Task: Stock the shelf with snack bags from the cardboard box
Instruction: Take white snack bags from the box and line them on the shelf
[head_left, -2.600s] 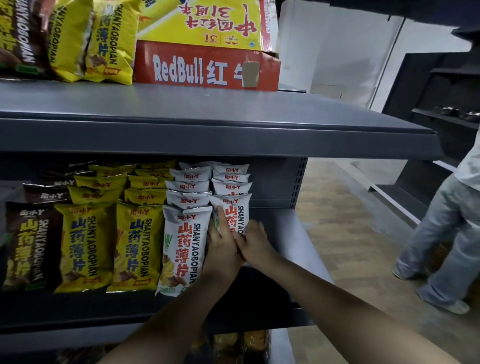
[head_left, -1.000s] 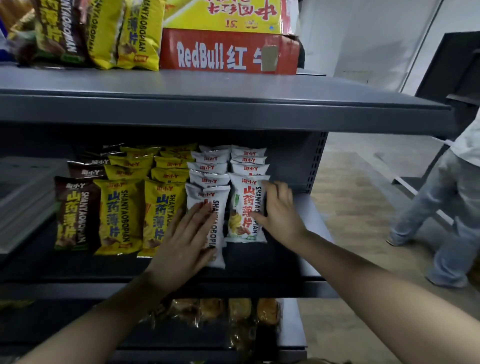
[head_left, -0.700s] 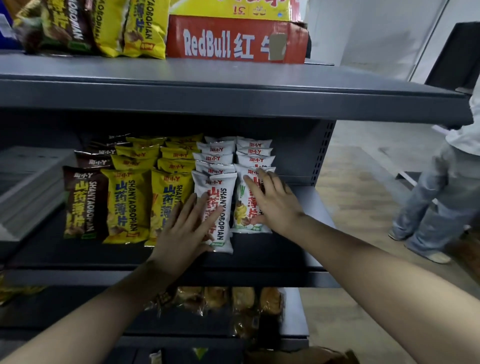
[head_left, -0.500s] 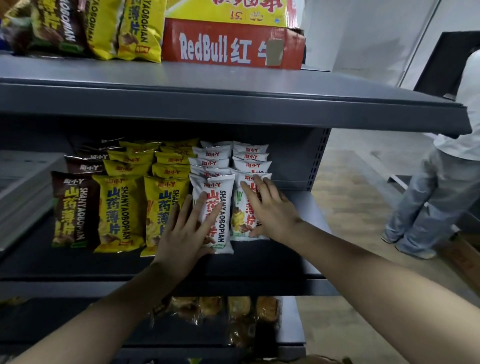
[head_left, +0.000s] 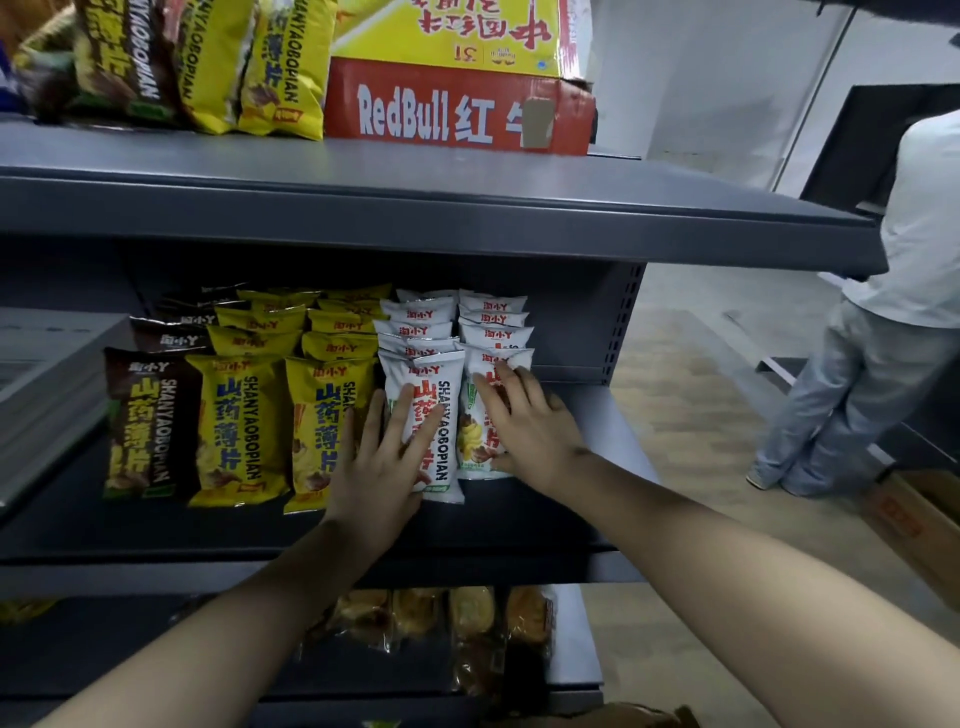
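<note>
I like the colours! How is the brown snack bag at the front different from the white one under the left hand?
The brown bag has yellow characters; the white bag has red ones. The brown bag stands at the row's far left, untouched; the white bag has the left hand pressed flat on it. Both read SHANYAOBOPIAN and stand at the front of the same shelf.

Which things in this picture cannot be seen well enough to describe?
Head view:
Right white bag: mostly covered by the right hand, main print hidden.
Packets on the lowest shelf: dark and blurred, kind unclear.
Brown cardboard: cut off by the bottom edge, contents unseen.
</note>
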